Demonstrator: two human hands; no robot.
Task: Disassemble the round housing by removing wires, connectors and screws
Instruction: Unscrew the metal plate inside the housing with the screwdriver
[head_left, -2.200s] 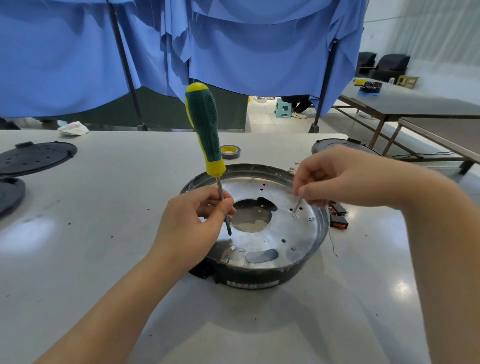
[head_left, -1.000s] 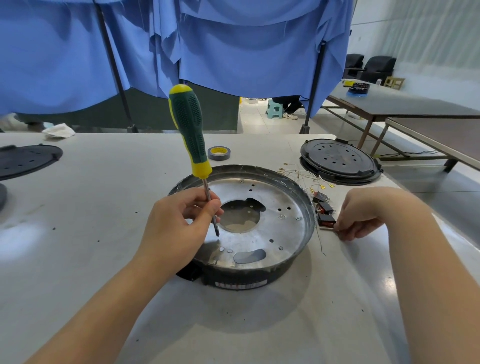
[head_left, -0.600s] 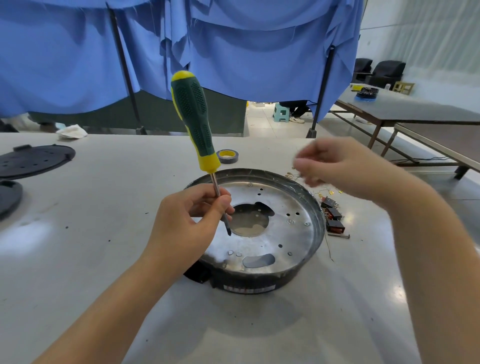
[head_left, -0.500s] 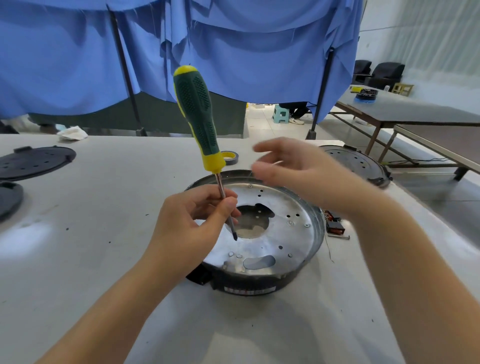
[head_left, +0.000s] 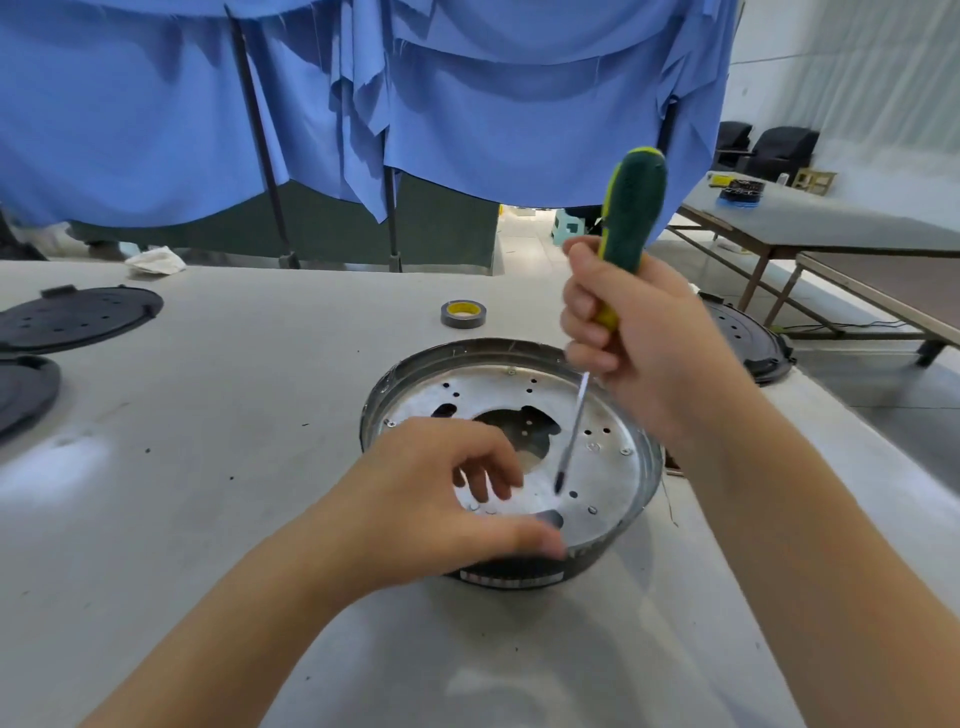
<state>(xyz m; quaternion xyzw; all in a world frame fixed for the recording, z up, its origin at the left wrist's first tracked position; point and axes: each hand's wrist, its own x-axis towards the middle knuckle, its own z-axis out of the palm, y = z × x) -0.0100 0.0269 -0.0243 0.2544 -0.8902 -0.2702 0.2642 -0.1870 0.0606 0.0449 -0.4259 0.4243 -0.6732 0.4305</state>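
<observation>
Over housing (head_left: 613, 467), fingers (head_left: 584, 306) wrapping screwdriver (head_left: 628, 208)

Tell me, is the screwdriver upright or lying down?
Upright, slightly tilted: the right hand grips the screwdriver handle-up, tip down over the housing plate.

You're in a workshop: long grey worktable (head_left: 218, 395), blue drape partitions (head_left: 467, 104) on poles, spare black covers (head_left: 78, 317), tape roll (head_left: 463, 313), more benches (head_left: 831, 228) behind.

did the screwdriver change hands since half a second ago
Yes. The screwdriver went from the left hand to the right hand, shifting rightward across the round housing.
</observation>
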